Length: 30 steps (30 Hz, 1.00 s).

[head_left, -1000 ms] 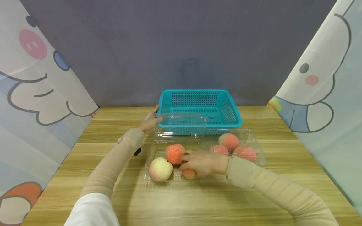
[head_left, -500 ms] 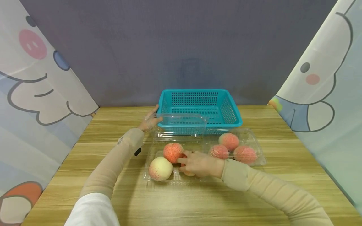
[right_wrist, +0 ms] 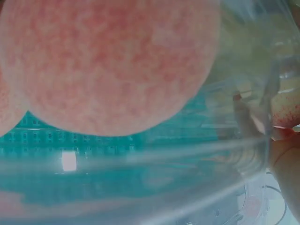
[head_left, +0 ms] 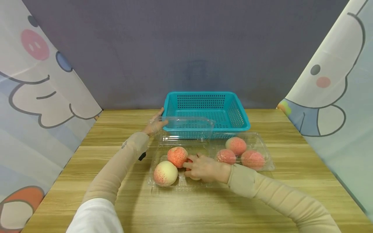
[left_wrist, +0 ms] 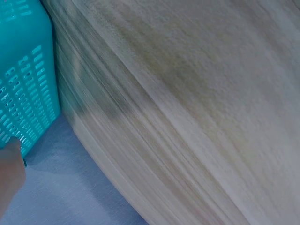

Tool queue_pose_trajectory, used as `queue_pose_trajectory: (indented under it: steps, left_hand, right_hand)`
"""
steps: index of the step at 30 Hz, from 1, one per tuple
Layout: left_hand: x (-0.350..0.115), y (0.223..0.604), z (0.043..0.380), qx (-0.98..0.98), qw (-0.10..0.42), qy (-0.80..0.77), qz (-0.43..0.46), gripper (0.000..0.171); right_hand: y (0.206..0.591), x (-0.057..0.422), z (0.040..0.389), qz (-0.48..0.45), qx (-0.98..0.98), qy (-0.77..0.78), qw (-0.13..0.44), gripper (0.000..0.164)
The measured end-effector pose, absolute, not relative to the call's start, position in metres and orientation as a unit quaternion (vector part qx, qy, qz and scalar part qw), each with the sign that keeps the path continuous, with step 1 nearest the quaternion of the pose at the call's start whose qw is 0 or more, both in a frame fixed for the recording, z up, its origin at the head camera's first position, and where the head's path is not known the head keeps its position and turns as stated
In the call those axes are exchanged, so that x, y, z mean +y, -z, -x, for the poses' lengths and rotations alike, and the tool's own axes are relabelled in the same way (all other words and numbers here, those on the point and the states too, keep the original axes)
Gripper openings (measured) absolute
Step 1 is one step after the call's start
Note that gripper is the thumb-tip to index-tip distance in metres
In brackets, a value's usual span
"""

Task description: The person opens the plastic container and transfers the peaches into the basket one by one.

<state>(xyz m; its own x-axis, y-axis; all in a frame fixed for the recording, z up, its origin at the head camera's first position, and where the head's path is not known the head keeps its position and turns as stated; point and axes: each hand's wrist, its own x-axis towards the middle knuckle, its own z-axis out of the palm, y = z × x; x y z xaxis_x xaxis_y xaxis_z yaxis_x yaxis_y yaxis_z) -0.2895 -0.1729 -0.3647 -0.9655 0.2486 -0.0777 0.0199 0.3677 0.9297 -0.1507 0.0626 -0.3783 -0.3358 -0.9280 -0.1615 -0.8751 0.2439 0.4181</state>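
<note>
Stretching across the back of the scene, a gray-purple screen point(head_left: 186, 48) rises behind a wood-grained counter point(head_left: 180, 210), flanked by a left curtain point(head_left: 26, 97) and a right curtain point(head_left: 326, 58) printed with cartoon figures. A left sleeve point(head_left: 113, 174) and a right sleeve point(head_left: 274, 191), both beige, cover the person's forearms. At the rear of the counter sits a turquoise perforated basket point(head_left: 204, 94); before it lies the left clamshell point(head_left: 182, 183) of clear plastic, its lid point(head_left: 186, 124) raised near the basket's front. Just beside it, the right clamshell point(head_left: 265, 149) holds three pink peaches point(head_left: 253, 160). The person's left hand point(head_left: 155, 125) is at the lid's left edge, next to the basket, thumb and forefinger extended and spread; whether it touches lid, basket or both cannot be told. The right hand point(head_left: 204, 167) is in the left clamshell, fingers curled over a partly hidden peach point(head_left: 195, 178) toward the right side. Sharing that clamshell are a pale peach point(head_left: 165, 173), cream speckled with red, at front left, and a red-orange peach point(head_left: 177, 157) behind it. Smallest of all, a black tab point(head_left: 142, 156) shows beside the left sleeve.
</note>
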Motion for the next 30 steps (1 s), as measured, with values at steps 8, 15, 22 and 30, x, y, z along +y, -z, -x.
queue_pose_trajectory:
  steps: [8, 15, 22, 30]
  left_hand:
    - [-0.173, 0.364, 0.29, 0.829, 0.102, -0.545, -0.072, 0.079]
    - [-0.174, 0.364, 0.29, 0.823, 0.106, -0.554, -0.074, 0.079]
    - [-0.174, 0.362, 0.288, 0.829, 0.108, -0.545, -0.069, 0.078]
    - [-0.175, 0.365, 0.288, 0.833, 0.105, -0.539, -0.074, 0.077]
  right_hand:
    - [0.373, 0.066, 0.15, -0.565, -0.792, 0.219, 0.079, 0.023]
    - [0.366, 0.069, 0.148, -0.557, -0.795, 0.212, 0.11, 0.014]
    - [0.355, 0.077, 0.146, -0.555, -0.799, 0.195, 0.123, 0.018]
    - [0.339, 0.093, 0.143, -0.561, -0.792, 0.169, 0.173, 0.019]
